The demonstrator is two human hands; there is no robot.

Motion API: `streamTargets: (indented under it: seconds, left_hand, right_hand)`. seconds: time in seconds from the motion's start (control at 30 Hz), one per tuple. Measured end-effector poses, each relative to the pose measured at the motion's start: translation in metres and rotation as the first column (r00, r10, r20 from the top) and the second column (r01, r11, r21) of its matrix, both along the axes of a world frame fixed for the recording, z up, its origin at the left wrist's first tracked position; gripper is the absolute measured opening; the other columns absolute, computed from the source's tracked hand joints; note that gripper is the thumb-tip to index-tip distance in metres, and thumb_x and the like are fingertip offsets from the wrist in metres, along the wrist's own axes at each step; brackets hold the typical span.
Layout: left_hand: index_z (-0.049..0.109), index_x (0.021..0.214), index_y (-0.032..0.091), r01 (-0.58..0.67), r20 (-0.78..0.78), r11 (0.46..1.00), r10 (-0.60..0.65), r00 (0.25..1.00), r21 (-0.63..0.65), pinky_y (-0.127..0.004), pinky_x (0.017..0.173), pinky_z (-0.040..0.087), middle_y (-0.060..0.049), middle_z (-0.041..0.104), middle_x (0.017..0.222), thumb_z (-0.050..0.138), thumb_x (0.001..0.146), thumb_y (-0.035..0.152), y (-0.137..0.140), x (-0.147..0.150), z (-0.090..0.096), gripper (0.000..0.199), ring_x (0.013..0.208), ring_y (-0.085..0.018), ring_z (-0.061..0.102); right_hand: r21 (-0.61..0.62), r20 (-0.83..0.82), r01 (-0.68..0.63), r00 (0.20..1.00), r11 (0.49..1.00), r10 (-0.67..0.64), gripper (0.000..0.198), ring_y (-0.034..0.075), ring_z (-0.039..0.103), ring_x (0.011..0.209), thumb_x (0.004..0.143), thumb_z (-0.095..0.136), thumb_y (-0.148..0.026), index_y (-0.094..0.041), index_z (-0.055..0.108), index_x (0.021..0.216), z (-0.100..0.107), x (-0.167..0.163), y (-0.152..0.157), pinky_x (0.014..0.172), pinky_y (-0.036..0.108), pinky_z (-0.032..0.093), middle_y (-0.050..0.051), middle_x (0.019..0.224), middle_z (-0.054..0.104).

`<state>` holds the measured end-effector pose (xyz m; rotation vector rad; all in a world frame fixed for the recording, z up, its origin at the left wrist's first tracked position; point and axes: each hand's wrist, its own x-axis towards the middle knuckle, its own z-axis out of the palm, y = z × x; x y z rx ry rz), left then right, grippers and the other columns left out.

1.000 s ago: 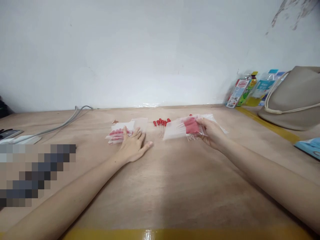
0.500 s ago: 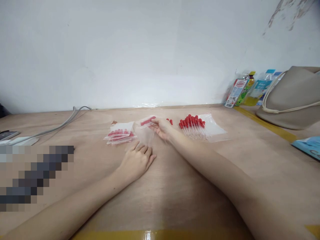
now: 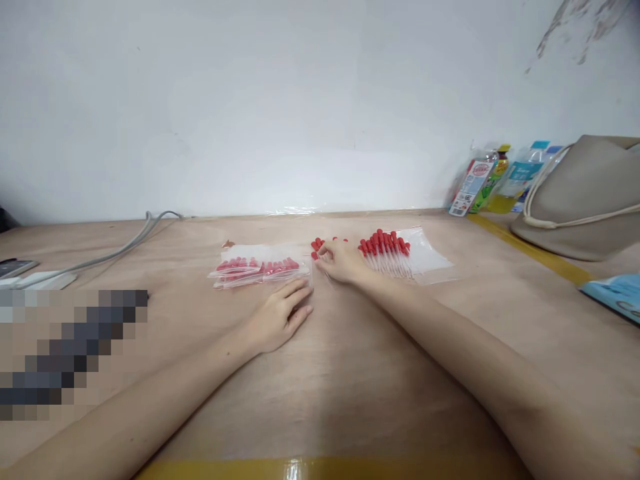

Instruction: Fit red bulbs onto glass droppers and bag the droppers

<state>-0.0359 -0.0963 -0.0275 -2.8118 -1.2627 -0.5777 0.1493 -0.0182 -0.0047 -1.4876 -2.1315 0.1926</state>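
Note:
Palm down, my left hand (image 3: pixel 285 313) lies open on the table, its fingers stretched to the front edge of a clear zip bag (image 3: pixel 280 267) holding red-bulbed pieces. Left of that bag is a stack of similar filled zip bags (image 3: pixel 235 270). My right hand (image 3: pixel 345 260) is closed, thumb and fingers drawn together over a few loose red-bulbed droppers (image 3: pixel 317 244). Anything between its fingertips is too small to make out, though one red bulb shows right beside them. To the right, a row of red-bulbed droppers (image 3: pixel 385 245) with thin clear stems rests on a clear bag (image 3: pixel 425 253).
Bottles and a carton (image 3: pixel 473 187) stand at the back right by a beige bag (image 3: pixel 580 193). A blue packet (image 3: pixel 615 297) is at the right edge. A grey cable (image 3: pixel 125 250) and a phone (image 3: pixel 17 267) lie on the left. Behind the table is a wall.
My right hand has let go of the filled zip bag, which now lies beside the stack, and moved right to the loose droppers. My left hand's fingers have shifted slightly right and straightened.

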Motion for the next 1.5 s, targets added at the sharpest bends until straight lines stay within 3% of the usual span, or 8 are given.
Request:
streamTargets:
  seconds: [0.23, 0.47, 0.67, 0.9, 1.2, 1.3, 1.4, 1.5]
  left_hand:
    - [0.049, 0.124, 0.014, 0.013, 0.002, 0.995, -0.013, 1.000, -0.101, -0.041, 0.102, 0.037, -0.010, 0.047, 0.131, 0.037, 0.090, 0.036, -0.002, 0.000, 0.003, 0.043, 0.122, -0.022, 0.041]
    - [0.061, 0.107, 0.020, 0.184, 0.158, 0.982, -0.174, 0.972, -0.045, -0.034, 0.086, 0.048, -0.004, 0.068, 0.097, 0.040, 0.089, 0.028, -0.008, 0.006, 0.005, 0.029, 0.095, -0.017, 0.061]
    - [0.048, 0.124, 0.019, 0.034, 0.054, 0.996, -0.030, 0.998, -0.085, -0.041, 0.101, 0.035, -0.008, 0.045, 0.133, 0.044, 0.086, 0.037, 0.004, 0.000, 0.004, 0.043, 0.123, -0.023, 0.040]
    - [0.028, 0.137, 0.019, -0.169, -0.169, 0.970, 0.139, 0.976, -0.178, -0.052, 0.102, 0.025, -0.013, 0.024, 0.143, 0.039, 0.080, 0.059, 0.018, -0.009, 0.008, 0.070, 0.132, -0.032, 0.021]
    - [0.050, 0.123, 0.016, -0.063, -0.032, 0.998, 0.063, 0.998, -0.008, -0.046, 0.099, 0.034, -0.012, 0.048, 0.128, 0.041, 0.085, 0.044, -0.002, 0.007, 0.008, 0.048, 0.120, -0.028, 0.042]
    - [0.042, 0.129, 0.019, 0.076, -0.072, 0.990, -0.085, 0.994, -0.116, -0.045, 0.101, 0.033, -0.011, 0.042, 0.134, 0.040, 0.087, 0.043, -0.014, 0.014, 0.011, 0.049, 0.124, -0.026, 0.038]
    - [0.048, 0.125, 0.021, 0.276, -0.033, 0.928, -0.293, 0.956, -0.250, -0.040, 0.104, 0.032, -0.007, 0.043, 0.134, 0.042, 0.087, 0.037, -0.018, 0.015, 0.017, 0.041, 0.125, -0.021, 0.037]
    - [0.062, 0.103, 0.020, 0.340, 0.107, 0.901, -0.323, 0.940, -0.268, -0.036, 0.099, 0.039, -0.006, 0.056, 0.121, 0.041, 0.088, 0.030, -0.016, 0.014, 0.017, 0.027, 0.115, -0.018, 0.049]
  right_hand:
    - [-0.001, 0.178, 0.018, 0.984, 1.000, -0.017, 0.027, 0.022, 0.057, 0.091, 0.085, 0.039, -0.031, -0.026, 0.057, 0.105, -0.010, -0.002, -0.007, 0.074, 0.032, 0.041, 0.004, 0.099, 0.064]
    - [0.017, 0.201, 0.095, 0.975, 0.995, -0.096, 0.029, 0.023, 0.055, 0.097, 0.085, 0.039, -0.027, -0.022, 0.052, 0.110, -0.016, 0.007, 0.003, 0.074, 0.032, 0.042, 0.008, 0.108, 0.059]
    - [0.042, 0.224, 0.103, 0.968, 0.994, -0.110, 0.033, 0.025, 0.052, 0.100, 0.085, 0.041, -0.031, -0.022, 0.047, 0.115, -0.017, 0.009, -0.005, 0.072, 0.033, 0.043, 0.010, 0.111, 0.056]
    - [0.048, 0.236, 0.036, 0.971, 0.998, -0.046, 0.030, 0.022, 0.055, 0.091, 0.087, 0.037, -0.032, -0.017, 0.056, 0.104, -0.019, 0.025, -0.037, 0.070, 0.030, 0.040, 0.010, 0.104, 0.059]
    - [0.017, 0.251, -0.002, 0.968, 1.000, -0.002, 0.031, 0.022, 0.056, 0.088, 0.087, 0.036, -0.027, -0.019, 0.053, 0.112, -0.027, 0.075, -0.084, 0.071, 0.031, 0.038, 0.009, 0.101, 0.060]
    - [0.015, 0.142, -0.029, 0.990, 0.999, 0.026, 0.032, 0.022, 0.054, 0.090, 0.087, 0.035, -0.025, -0.015, 0.050, 0.113, -0.023, 0.087, -0.080, 0.076, 0.033, 0.038, 0.012, 0.102, 0.058]
    - [0.018, -0.147, -0.129, 0.981, 0.991, 0.130, 0.028, 0.019, 0.053, 0.085, 0.086, 0.035, -0.028, -0.016, 0.052, 0.105, -0.016, 0.092, -0.072, 0.075, 0.031, 0.040, 0.010, 0.093, 0.058]
    - [-0.164, -0.575, -0.209, 0.814, 0.964, 0.079, 0.023, 0.012, 0.051, 0.061, 0.083, 0.039, -0.039, -0.018, 0.049, 0.085, -0.013, 0.090, -0.066, 0.053, 0.024, 0.039, 0.002, 0.071, 0.054]
